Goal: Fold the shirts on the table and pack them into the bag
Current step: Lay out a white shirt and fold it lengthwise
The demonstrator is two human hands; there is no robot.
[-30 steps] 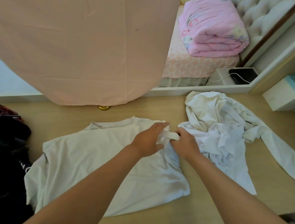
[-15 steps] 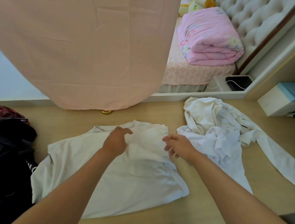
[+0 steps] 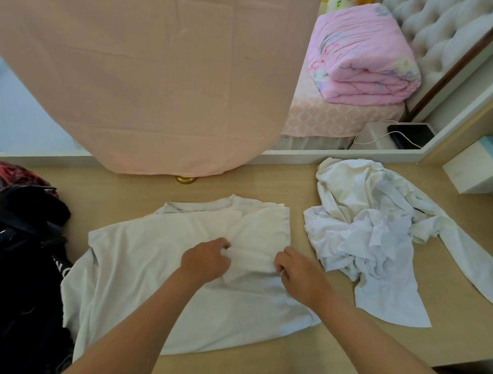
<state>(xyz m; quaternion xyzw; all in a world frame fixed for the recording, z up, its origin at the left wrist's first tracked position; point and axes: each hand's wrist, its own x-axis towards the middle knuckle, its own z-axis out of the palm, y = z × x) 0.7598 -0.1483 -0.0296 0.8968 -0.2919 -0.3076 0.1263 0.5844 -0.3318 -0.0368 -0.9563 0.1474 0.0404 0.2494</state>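
We see a pale shirt (image 3: 144,267) lying flat on the table (image 3: 269,182), collar away from us, with its right side folded inward over the chest. Our left hand (image 3: 205,260) has its fingers curled into the cloth at the near edge of that folded panel and pinches it. Our right hand (image 3: 300,275) pinches the same edge at its right corner, fingers bent under. The two hands are near each other, with a strip of the fold stretched between them.

Just to the right of the shirt, apart from it, a crumpled heap of white shirts (image 3: 368,234) sits on the table, one long sleeve trailing towards the right edge. A black bag (image 3: 12,257) stands at the left end of the table, touching the flat shirt's left sleeve. A pink cloth (image 3: 146,61) hangs above the far edge, and a white box (image 3: 482,170) rests at the far right.
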